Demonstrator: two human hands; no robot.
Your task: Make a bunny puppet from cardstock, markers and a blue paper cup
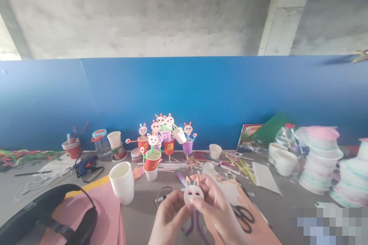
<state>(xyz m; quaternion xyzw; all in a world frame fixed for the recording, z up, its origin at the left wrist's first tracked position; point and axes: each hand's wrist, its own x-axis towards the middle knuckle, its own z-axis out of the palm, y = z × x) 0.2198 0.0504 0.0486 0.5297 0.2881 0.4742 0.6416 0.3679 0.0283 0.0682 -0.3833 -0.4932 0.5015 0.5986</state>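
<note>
Between my hands is a small white paper rabbit face point(193, 192) with orange-and-blue ears and pink-ringed eyes. My left hand point(171, 214) pinches its lower left edge, and my right hand point(211, 206) presses a thumb on its lower front with fingers behind. Purple pipe cleaners point(201, 229) hang below the face. Past my hands stand several finished rabbit figures in red or purple paper cups, one a rabbit in a red cup point(152, 160). Black-handled scissors point(243, 217) lie on orange paper to the right of my right hand.
A white paper cup point(122, 182) stands left of my hands near pink paper sheets point(106, 214) and black headphones point(48, 214). A blue glue gun point(86, 167) lies behind. Stacked painted cups point(319, 164) fill the right side. Paper scraps cover the back, before a blue partition point(184, 92).
</note>
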